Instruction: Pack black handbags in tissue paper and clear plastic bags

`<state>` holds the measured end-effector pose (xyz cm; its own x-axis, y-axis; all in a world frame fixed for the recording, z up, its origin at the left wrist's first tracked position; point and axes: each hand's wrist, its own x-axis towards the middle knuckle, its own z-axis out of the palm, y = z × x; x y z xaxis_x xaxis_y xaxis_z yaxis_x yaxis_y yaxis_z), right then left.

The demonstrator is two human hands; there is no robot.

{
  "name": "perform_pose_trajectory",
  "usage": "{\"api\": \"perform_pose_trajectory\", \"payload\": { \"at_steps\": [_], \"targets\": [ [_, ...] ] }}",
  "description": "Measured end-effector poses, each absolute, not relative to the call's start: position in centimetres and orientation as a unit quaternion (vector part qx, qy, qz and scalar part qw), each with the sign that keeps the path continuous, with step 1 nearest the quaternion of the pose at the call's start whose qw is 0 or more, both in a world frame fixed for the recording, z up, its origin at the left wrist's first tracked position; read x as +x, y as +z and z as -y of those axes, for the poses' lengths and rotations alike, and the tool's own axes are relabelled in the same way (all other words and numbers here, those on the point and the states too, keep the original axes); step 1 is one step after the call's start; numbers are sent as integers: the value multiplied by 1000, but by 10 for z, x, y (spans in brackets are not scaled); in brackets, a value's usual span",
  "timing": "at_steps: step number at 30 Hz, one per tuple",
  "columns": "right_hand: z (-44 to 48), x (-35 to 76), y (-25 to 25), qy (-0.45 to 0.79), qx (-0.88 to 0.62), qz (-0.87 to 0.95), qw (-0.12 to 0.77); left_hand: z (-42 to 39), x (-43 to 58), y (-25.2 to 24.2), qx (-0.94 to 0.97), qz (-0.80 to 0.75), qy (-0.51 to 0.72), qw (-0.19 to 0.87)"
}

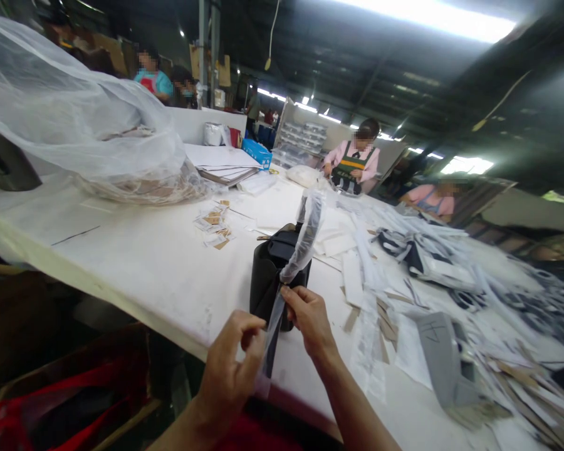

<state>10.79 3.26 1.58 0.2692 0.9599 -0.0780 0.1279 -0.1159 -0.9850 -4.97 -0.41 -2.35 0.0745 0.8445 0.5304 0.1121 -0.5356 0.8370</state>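
1. a black handbag [262, 279] is stood upright on the worktop [169, 269], near its front edge and between the two forearms.
2. the arched handle [311, 228] is already covered in translucent film; below its near end, a loose film strip [275, 316] is seen hanging, so the wrapping is judged partly done, with this lower length left to be dealt with.
3. the film strip is pinched at its top by the thumb and forefinger of the right hand [313, 316].
4. the left hand [230, 360] is held beside the strip, its fingers curled; whether film is gripped there cannot be told.
5. the worktop is strewn with small packets [215, 225], cardboard strips [386, 322] and a grey marked piece [435, 351]; at the left, a pile is covered by a large plastic bag [122, 125].
6. farther off, a blue box [257, 153] and a co-worker in a green apron [355, 166] are seen, under a bright ceiling light [442, 15].
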Motion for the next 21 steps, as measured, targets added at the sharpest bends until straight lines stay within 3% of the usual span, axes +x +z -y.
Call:
{"api": "perform_pose_trajectory", "payload": {
  "at_steps": [2, 5, 7, 10, 17, 21],
  "targets": [
    [-34, 107, 14, 412, -613, 445, 507, -13, -51, -20, 566, -412, 535, 472],
    [-34, 106, 14, 410, -609, 442, 515, -31, -39, -17, 417, -345, 413, 733],
    [-33, 104, 15, 413, -608, 437, 519, -34, -27, -18, 337, -304, 359, 815],
    [-32, 103, 16, 418, -606, 436, 518, -30, -14, -22, 327, -319, 362, 813],
    [-36, 102, 9, 442, -587, 424, 529, -28, -9, -35, 469, -413, 446, 641],
    [-37, 103, 7, 436, -580, 429, 538, -29, -11, -30, 494, -415, 434, 629]
  ]
}}
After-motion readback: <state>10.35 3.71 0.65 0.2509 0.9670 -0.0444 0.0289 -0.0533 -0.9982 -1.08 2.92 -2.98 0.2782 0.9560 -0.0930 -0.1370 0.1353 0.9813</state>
